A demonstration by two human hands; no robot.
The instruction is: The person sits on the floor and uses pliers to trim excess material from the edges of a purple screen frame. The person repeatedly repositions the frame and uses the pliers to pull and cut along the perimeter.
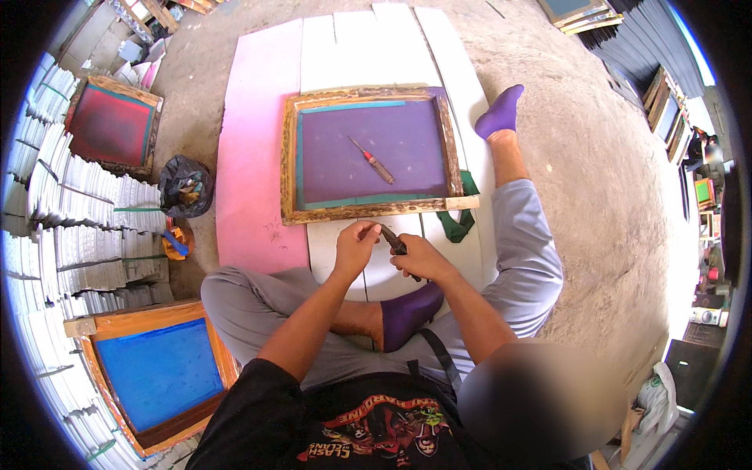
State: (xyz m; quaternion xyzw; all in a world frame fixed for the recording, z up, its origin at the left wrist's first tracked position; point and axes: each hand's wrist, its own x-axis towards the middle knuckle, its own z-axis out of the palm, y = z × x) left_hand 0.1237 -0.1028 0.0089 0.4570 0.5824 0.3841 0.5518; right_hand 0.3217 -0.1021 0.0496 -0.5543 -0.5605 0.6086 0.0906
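White boards [364, 51] beneath you
Your right hand [423, 257] clasps a dark tool [398, 245], slanting forward-left toward your left hand [357, 246], whose grasp is unclear.

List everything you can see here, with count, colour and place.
Hand tool: one, dark, in the right hand
Screwdriver-like tool: one, red and brown, on the purple screen
Purple screen: one, wood-framed, on the boards
Green cloth strip: one, by the frame's near right corner
Pink board: one, left
White boards: several, centre
Red screen: one, wood-framed, upper left
Blue screen: one, wood-framed, lower left
Sheet stacks: many, white, left edge
Plastic bag: one, black, left
Floor: one, grey-brown, around the boards
Right-edge clutter: uncountable, mixed, too small to tell
Purple socks: two, on the feet
Left hand: one, bare, at the tool's tip
Right hand: one, bare, gripping the tool
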